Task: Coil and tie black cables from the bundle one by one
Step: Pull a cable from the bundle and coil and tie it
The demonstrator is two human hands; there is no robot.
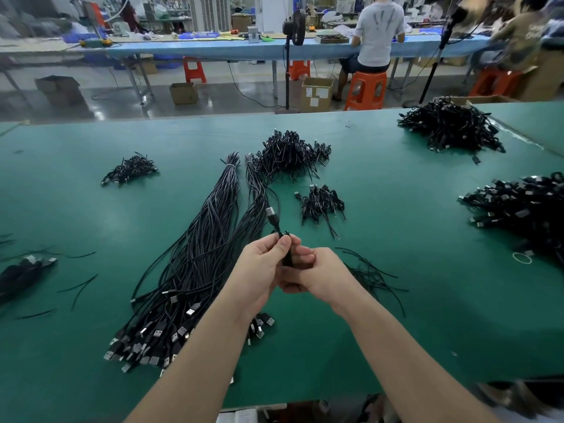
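While held up over the green worktop point(396, 300), just right of the long bundle point(195, 264), was one small coiled cable point(287, 254), USB plug point(271, 214) sticking up. Gripped at the top between thumb and fingers of the left hand point(262, 267); clasped lower down by the curled right hand point(317, 276). Best kept pinched tight so the loops could not spring apart while the tie went round the middle. Hidden behind the fingers: the tie itself and the loop count. Loose ties point(372, 276) lay just beside, blurred.
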